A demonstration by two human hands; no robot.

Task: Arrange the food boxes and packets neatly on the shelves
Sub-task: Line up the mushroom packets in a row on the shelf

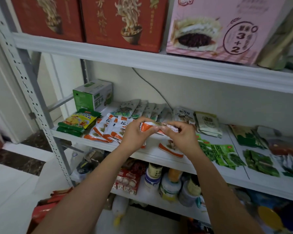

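Both of my hands hold a small stack of orange-and-white packets (152,126) edge-on above the middle shelf (159,157). My left hand (134,134) grips its left end and my right hand (181,135) pinches its right end. On the shelf below, more orange-and-white packets (107,130) lie overlapped to the left, and another one (171,147) lies under my right hand. Yellow-green packets (78,123) are stacked at the far left, in front of a green-and-white box (93,95). Pale green packets (142,108) lean in a row at the back.
Red noodle boxes (123,22) and a pink cake box (218,27) stand on the top shelf. Green packets (225,152) and darker packets (260,161) cover the right of the middle shelf. Jars and bottles (169,181) crowd the lower shelf. A cable (152,88) runs down the back wall.
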